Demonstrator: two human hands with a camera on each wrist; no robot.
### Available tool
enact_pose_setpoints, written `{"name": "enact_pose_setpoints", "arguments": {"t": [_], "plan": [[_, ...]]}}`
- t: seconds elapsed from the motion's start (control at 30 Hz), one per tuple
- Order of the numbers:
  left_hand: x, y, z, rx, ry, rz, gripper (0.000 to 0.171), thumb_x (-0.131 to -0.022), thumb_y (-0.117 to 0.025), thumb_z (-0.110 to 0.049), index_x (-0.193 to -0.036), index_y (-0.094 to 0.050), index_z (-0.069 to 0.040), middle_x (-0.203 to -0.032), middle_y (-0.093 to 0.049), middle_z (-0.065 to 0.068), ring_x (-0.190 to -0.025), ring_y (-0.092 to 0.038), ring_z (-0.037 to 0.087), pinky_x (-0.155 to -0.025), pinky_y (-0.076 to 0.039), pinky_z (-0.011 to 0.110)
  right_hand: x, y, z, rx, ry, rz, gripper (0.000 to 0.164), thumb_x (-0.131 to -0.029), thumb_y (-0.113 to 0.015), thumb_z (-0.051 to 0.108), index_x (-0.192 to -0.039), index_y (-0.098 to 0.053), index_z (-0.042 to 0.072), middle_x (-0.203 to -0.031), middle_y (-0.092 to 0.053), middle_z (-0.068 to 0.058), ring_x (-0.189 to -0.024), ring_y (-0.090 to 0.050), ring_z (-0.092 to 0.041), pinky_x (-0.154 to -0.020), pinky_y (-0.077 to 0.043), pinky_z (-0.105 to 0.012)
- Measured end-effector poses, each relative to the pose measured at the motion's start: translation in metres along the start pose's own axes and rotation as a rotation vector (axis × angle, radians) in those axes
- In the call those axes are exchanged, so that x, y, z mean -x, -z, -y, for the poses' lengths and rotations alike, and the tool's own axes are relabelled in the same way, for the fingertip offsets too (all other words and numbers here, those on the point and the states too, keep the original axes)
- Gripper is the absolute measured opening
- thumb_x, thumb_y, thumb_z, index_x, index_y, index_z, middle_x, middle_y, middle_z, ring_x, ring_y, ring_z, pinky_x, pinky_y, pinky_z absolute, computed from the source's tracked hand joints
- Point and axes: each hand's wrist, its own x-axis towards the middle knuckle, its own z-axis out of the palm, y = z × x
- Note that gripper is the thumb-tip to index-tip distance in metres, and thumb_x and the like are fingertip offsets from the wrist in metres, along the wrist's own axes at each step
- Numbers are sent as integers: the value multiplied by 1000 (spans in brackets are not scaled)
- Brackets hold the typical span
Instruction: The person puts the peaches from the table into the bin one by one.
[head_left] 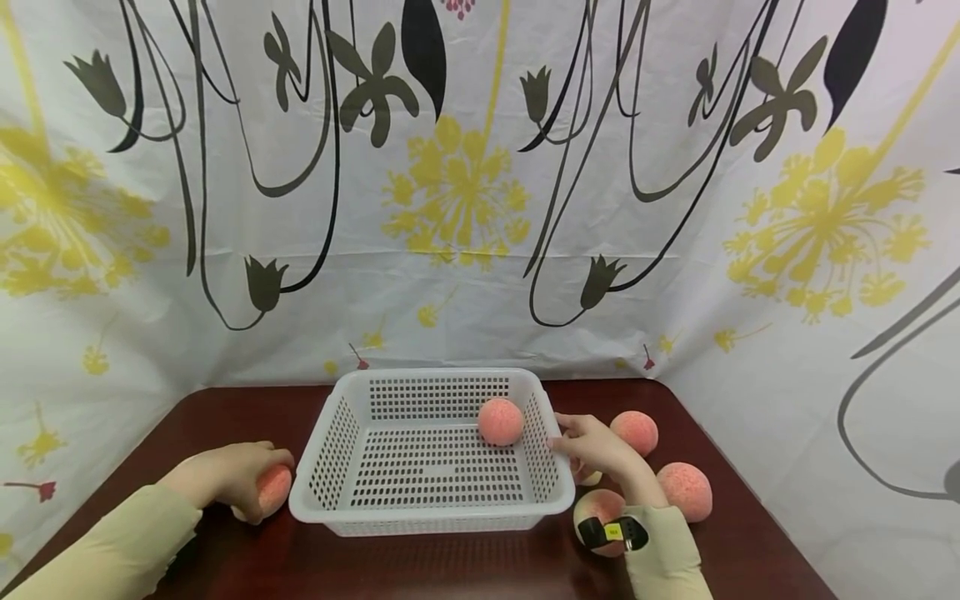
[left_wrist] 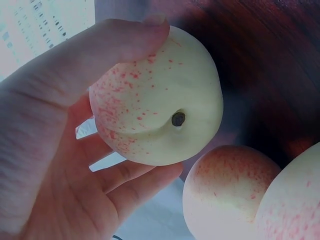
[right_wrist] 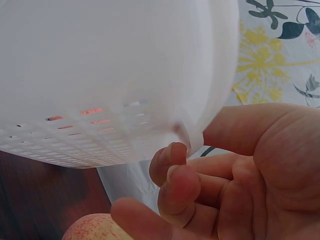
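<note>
My left hand [head_left: 225, 479] fingers clamped round pink-speckled cream foam peach [head_left: 272, 490], 9 o'clock of white perforated plastic basket [head_left: 431, 512]; right hand [head_left: 596, 450] fingers loosely curled at basket's 3 o'clock rim.

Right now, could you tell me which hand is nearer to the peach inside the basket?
Right. The right hand touches the basket rim beside the peach; the left hand grips another peach outside its far side.

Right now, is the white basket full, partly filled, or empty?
Partly filled, nearly empty: the white basket holds a single peach near its far right corner; most of its perforated floor is bare.
</note>
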Motion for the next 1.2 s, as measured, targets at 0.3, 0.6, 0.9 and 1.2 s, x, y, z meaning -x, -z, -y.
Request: {"name": "enact_pose_setpoints", "arguments": {"t": [0.3, 0.6, 0.9, 1.2], "plan": [[10, 21, 4, 41, -37, -59, 71, -50, -85, -20, -116, -61, -11, -102, -56, 0, -84, -49, 17, -71, -43, 38, 2, -1, -2, 31, 10, -4, 57, -95, -60, 14, -143, -39, -8, -70, -57, -7, -52, -47, -15, -47, -52, -36], [26, 46, 14, 13, -58, -125, 73, -54, -87, -28, -120, -60, -10, -114, -60, 7, -98, -56, 25, -81, -46, 45, 3, -5, 0, 7, 1, 0, 59, -95, -61, 15, -144, -37, -7, -71, -58, -8, -53, -48, -16, -48, -53, -37], [36, 60, 15, -10, -63, -186, 73, -56, -87, -31, -120, -60, -10, -117, -61, 10, -104, -57, 31, -81, -47, 46, 2, -5, 1, 26, 2, -10, 58, -94, -61, 14, -143, -39, -8, -72, -58, -8, -53, -48, -16, -48, -53, -37], [38, 74, 10, -33, -80, -219, 77, -55, -87, -31, -124, -59, -7, -118, -60, 14, -104, -57, 35, -81, -46, 46, 1, -3, 2, 39, 21, -6, 57, -94, -61, 13, -142, -40, -8, -70, -57, -7, -52, -47, -16, -46, -52, -35]]}}
